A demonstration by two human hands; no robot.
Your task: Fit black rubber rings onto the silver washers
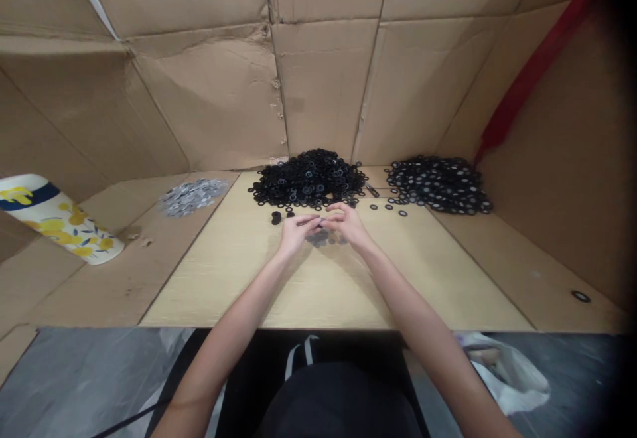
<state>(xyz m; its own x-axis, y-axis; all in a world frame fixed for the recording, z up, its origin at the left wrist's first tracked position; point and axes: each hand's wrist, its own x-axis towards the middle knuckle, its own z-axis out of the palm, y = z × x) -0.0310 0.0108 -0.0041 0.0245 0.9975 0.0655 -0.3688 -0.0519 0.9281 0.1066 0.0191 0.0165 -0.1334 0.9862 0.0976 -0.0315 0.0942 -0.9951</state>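
Note:
My left hand [297, 231] and my right hand [348, 223] meet fingertip to fingertip over the middle of the yellowish board [239, 279]. Both are closed in a pinch, and the small piece between them is too blurred and covered to name. Just below the fingers lies a little group of flat grey discs [318, 239]. A large heap of black rings [311, 179] rises beyond my hands. A few black rings sit in a short stack [276, 218] to the left of my left hand.
At left lies a pile of silvery discs [194, 196], near a tilted cylinder with a yellow pattern [74, 225]. Black rings with pale centres [438, 182] form a pile at right; several lie loose. Cardboard walls [328, 79] enclose the back and sides. A red strip [532, 73] hangs right.

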